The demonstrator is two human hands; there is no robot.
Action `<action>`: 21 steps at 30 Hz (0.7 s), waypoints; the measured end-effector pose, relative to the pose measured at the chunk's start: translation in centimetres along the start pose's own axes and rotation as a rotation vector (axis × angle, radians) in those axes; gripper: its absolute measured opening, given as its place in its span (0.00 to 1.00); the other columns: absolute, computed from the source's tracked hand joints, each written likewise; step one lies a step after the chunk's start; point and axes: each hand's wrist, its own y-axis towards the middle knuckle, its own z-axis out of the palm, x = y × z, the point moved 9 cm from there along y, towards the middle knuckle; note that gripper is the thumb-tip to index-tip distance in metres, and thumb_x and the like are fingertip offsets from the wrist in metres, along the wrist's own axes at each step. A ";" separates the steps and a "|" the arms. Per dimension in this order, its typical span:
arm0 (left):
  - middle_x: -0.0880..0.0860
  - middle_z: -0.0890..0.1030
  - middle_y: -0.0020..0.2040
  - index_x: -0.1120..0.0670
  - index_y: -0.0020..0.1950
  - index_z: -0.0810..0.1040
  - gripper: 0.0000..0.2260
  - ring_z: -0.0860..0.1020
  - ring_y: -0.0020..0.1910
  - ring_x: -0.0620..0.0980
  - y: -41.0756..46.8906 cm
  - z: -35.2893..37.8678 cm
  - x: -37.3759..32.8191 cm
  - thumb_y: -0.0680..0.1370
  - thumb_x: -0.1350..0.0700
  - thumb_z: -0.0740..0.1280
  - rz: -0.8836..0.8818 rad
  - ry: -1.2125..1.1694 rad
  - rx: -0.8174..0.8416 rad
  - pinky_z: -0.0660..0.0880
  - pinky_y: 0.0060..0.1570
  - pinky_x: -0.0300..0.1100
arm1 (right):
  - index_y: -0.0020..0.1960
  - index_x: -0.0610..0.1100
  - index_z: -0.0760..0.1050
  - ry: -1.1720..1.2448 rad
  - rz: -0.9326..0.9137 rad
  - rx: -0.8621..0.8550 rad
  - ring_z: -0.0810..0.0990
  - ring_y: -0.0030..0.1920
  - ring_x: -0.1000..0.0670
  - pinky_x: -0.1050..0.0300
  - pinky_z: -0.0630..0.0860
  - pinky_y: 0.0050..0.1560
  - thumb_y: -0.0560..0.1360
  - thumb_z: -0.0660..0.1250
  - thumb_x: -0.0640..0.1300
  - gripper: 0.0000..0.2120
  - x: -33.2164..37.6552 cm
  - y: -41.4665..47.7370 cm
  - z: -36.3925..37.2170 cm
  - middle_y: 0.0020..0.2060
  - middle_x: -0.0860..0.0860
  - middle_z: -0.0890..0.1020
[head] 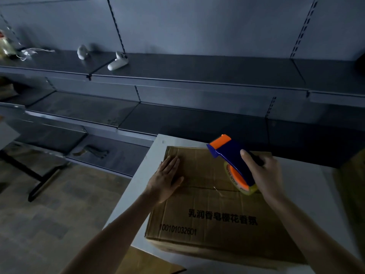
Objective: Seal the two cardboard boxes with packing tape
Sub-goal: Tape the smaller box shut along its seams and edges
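Dim room, grey metal shelving (pixel 177 80) across the far wall. Nearer, a white table (pixel 136 186) bearing a closed cardboard box (pixel 213 214), printed text on its near flap. Left hand (pixel 166 178) flat on the box's left side, fingers extended, gripping nothing. Right hand (pixel 264 175) wrapped around a blue-and-orange tape dispenser (pixel 231 155), its tape roll (pixel 241 182) touching the centre seam at the right.

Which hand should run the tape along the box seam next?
Right. The right hand already grips the tape dispenser, its roll at the seam of the cardboard box. The left hand lies flat, pressing the flap down.
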 end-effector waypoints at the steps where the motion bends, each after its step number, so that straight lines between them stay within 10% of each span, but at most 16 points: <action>1: 0.45 0.42 0.76 0.47 0.73 0.38 0.42 0.37 0.74 0.44 0.1 0.2 0.1 0.65 0.26 0.27 -0.012 -0.009 -0.008 0.42 0.75 0.45 | 0.36 0.40 0.77 0.003 -0.002 0.006 0.77 0.28 0.51 0.60 0.67 0.27 0.63 0.59 0.71 0.33 0.1 0.0 0.1 0.27 0.48 0.79; 8: 0.44 0.41 0.73 0.52 0.76 0.44 0.49 0.37 0.73 0.43 -0.2 -0.3 -0.4 0.63 0.25 0.27 -0.081 -0.075 -0.076 0.40 0.71 0.37 | 0.35 0.46 0.76 0.025 -0.014 0.012 0.76 0.26 0.58 0.67 0.66 0.26 0.70 0.63 0.63 0.20 0.9 0.1 0.2 0.27 0.53 0.78; 14: 0.48 0.44 0.77 0.53 0.76 0.43 0.28 0.37 0.74 0.44 -1.4 0.6 -2.7 0.81 0.44 0.49 -0.288 -0.132 -0.120 0.50 0.74 0.46 | 0.36 0.39 0.76 0.031 -0.026 0.014 0.76 0.25 0.54 0.70 0.65 0.22 0.72 0.63 0.58 0.21 0.8 -0.2 -1.0 0.24 0.52 0.77; 21: 0.55 0.57 0.75 0.58 0.75 0.52 0.32 0.46 0.75 0.55 -4.4 2.4 -11.9 0.76 0.40 0.39 -0.469 -0.153 -0.302 0.30 0.70 0.48 | 0.40 0.41 0.77 0.058 -0.042 0.090 0.77 0.25 0.61 0.73 0.67 0.23 0.74 0.65 0.53 0.15 0.1 -0.4 -3.7 0.27 0.54 0.79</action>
